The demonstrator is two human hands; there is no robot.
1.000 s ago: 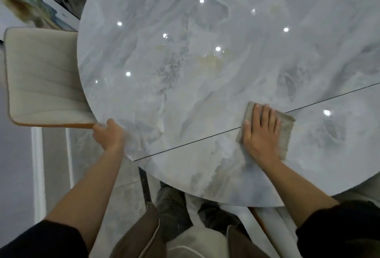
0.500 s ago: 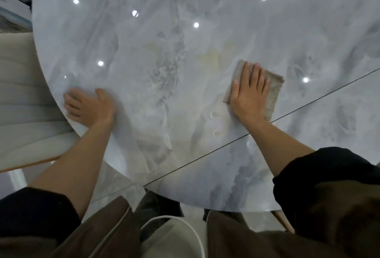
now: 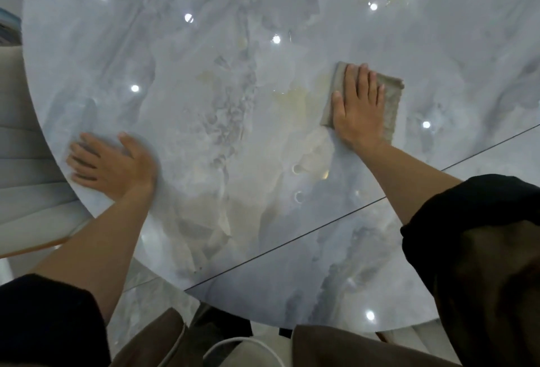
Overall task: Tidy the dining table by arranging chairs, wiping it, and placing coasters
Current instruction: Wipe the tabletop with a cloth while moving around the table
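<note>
counter (image 3: 263,103): round, glossy, seam across near side | chair (image 3: 26,179): tucked at left edge | left hand (image 3: 114,166): flat by left edge, fingers (image 3: 84,159) straight, spread | right hand (image 3: 358,106): fingers together, pressing cloth (image 3: 391,95) flat, right of centre | risk: the bracing palm may slip on the slick top; the cloth could bunch, leaving streaks

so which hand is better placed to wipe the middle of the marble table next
Right. The right hand lies flat on the folded grey cloth, out on the round grey marble tabletop. The left hand rests bare by the table's edge, likely bracing.
</note>
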